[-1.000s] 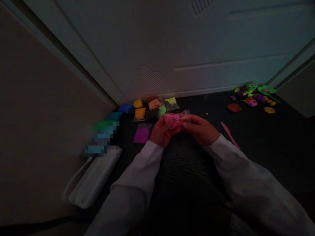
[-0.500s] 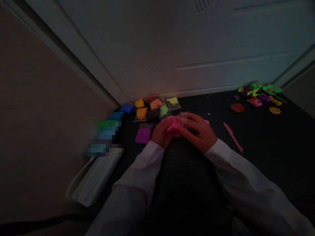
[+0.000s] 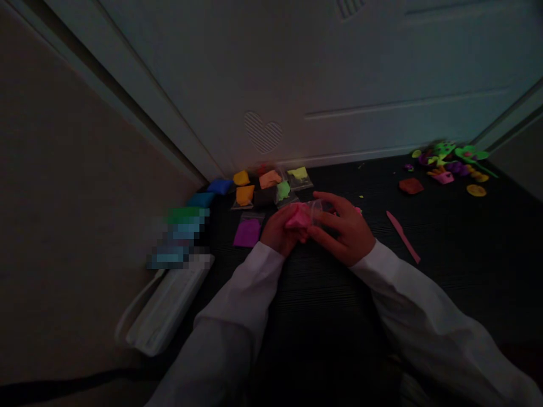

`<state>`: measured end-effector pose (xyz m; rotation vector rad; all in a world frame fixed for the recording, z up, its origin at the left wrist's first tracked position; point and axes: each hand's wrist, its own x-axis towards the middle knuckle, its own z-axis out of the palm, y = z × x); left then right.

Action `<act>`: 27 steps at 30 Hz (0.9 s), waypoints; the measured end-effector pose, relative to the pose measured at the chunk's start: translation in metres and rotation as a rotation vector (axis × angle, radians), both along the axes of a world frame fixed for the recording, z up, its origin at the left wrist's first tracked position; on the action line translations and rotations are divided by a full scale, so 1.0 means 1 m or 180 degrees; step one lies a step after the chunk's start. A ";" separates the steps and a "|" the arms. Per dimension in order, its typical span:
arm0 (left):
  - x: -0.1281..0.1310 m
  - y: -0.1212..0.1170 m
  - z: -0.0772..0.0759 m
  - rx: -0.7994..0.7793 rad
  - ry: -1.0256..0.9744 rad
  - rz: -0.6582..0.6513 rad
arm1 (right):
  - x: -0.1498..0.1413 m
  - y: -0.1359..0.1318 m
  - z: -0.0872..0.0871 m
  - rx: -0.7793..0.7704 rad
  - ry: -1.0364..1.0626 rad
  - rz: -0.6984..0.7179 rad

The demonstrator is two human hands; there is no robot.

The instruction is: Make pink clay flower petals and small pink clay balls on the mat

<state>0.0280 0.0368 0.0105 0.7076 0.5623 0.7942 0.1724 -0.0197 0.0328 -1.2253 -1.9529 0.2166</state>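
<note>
My left hand (image 3: 279, 230) is closed around a small clear bag of pink modelling clay (image 3: 299, 216) above the dark tabletop. At the bag's clear top edge, the thumb and fingers of my right hand (image 3: 344, 229) grip the plastic, with the index finger stretched out. Behind my right hand a bit of something pink (image 3: 358, 211) shows, mostly hidden by the fingers. A bag of purple clay (image 3: 248, 232) lies left of my left hand. To the right of my right hand rests a pink plastic knife (image 3: 403, 236).
Several clay bags, among them an orange one (image 3: 245, 195) and a light green one (image 3: 283, 190), lie by the white panel (image 3: 360, 135). A white power strip (image 3: 169, 305) is at left. Clay flowers (image 3: 443, 161) and a reddish-brown lump (image 3: 410, 185) sit at right.
My right hand has shifted round the bag's top edge, its fingers spreading over the plastic. Something pink has come into view behind it. The left hand keeps its hold.
</note>
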 end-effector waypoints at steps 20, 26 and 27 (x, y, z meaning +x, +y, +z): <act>0.003 -0.002 0.002 0.0465 -0.0146 0.0304 | -0.005 0.009 -0.008 -0.1007 0.1608 0.0116; 0.002 -0.001 0.000 0.0595 0.0063 0.0383 | -0.005 0.009 -0.007 -0.1083 0.1601 0.0130; 0.002 -0.001 0.000 0.0610 0.0099 0.0386 | -0.005 0.009 -0.007 -0.1126 0.1627 0.0160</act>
